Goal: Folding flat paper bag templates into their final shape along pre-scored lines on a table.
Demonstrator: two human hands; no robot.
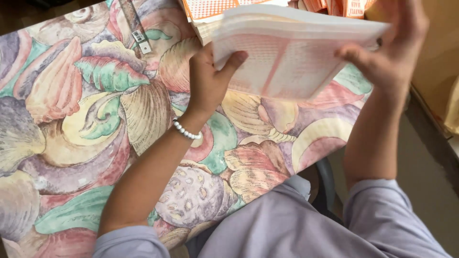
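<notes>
Head view: both hands are holding 1 thick stack of printed sheets (291, 52) up off the worktop (71, 143), tilted toward the camera. Left hand (208, 79) is gripping the stack's near-left corner, thumb pressing on the top face, fingers hidden under it, so it is probably acting as the anchor. Right hand (394, 43) is clasping the right edge, blurred, fingers curling round the sheet ends; looks like it is squaring or fanning the edges, can't tell which. Sheets are showing pale pink grid print with 1 darker pink stripe down the middle. A white bead bracelet (186, 131) is sitting on the left wrist. More orange-printed sheets (210, 8) are lying at the far edge, just behind the held stack. A ruler (134, 24) is lying well left of them on the shell-pattern cloth.
</notes>
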